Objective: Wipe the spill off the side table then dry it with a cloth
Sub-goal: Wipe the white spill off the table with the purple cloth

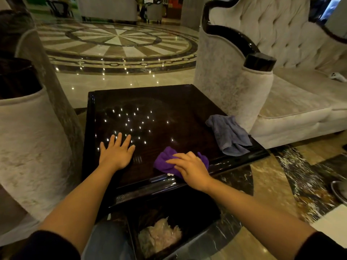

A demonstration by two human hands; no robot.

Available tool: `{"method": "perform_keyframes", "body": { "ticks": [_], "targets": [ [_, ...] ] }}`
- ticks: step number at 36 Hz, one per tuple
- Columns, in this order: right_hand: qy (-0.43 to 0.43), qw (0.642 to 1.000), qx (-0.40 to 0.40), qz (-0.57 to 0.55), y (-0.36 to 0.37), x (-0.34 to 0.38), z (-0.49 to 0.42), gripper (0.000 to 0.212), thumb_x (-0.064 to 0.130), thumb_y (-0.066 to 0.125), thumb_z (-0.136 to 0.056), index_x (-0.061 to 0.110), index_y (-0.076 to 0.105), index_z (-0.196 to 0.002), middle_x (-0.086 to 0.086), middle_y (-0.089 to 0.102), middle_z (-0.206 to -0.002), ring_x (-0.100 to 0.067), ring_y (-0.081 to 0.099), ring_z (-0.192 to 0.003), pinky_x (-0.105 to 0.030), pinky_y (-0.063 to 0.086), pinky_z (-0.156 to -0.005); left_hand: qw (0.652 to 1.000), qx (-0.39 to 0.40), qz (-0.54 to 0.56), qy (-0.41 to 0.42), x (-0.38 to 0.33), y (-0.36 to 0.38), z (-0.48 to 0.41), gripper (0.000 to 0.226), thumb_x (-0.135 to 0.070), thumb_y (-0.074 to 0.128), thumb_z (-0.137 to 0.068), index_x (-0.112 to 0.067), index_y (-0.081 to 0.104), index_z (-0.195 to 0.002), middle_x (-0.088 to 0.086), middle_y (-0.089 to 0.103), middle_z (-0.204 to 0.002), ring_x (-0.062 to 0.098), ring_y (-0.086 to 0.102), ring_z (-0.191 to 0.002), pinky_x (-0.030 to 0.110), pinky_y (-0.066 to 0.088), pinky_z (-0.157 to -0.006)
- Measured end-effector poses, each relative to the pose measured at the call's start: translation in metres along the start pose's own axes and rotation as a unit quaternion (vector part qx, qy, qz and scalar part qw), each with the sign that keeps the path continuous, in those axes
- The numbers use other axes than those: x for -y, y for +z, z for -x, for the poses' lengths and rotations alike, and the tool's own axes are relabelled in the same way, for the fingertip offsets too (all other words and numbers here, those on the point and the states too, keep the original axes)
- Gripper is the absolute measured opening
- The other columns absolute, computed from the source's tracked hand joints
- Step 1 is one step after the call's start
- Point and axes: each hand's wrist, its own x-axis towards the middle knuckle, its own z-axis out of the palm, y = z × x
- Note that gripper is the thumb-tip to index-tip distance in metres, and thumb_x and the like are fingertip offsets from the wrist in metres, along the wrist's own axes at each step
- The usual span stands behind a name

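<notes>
A dark glossy side table (169, 102) stands in front of me, its top reflecting many ceiling lights. My right hand (189, 168) presses on a bunched purple cloth (166, 160) near the table's front edge. My left hand (116, 152) lies flat on the tabletop to the left, fingers spread, holding nothing. A grey-blue cloth (229, 135) lies crumpled at the table's right edge, apart from both hands. I cannot make out a spill among the reflections.
A pale upholstered sofa (293, 91) stands right of the table and a matching armchair (28, 139) at its left. Below the front edge sits a dark bin (206, 212) with crumpled waste inside. Polished marble floor stretches beyond.
</notes>
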Motion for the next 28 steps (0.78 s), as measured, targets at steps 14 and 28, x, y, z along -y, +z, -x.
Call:
{"method": "perform_keyframes", "body": {
  "ticks": [14, 28],
  "targets": [
    [-0.055, 0.995, 0.034, -0.074, 0.014, 0.014, 0.075, 0.028, 0.014, 0.047, -0.091, 0.018, 0.061, -0.114, -0.007, 0.055, -0.129, -0.028, 0.047, -0.104, -0.031, 0.036, -0.089, 1.0, 0.002, -0.007, -0.002, -0.002, 0.002, -0.003, 0.057, -0.051, 0.014, -0.094, -0.031, -0.002, -0.146, 0.003, -0.009, -0.157, 0.024, -0.011, -0.143, 0.053, -0.005, -0.114],
    [0.046, 0.956, -0.005, -0.289, -0.01, 0.016, 0.049, 0.028, 0.001, 0.051, -0.087, 0.011, 0.063, -0.109, 0.006, 0.056, -0.109, -0.009, 0.051, -0.107, -0.002, 0.035, -0.087, 0.969, -0.218, -0.049, 0.109, -0.02, -0.038, 0.081, 0.049, -0.018, 0.051, -0.089, -0.008, 0.041, -0.135, 0.018, 0.038, -0.145, 0.032, 0.031, -0.136, 0.049, 0.028, -0.109]
  ]
}}
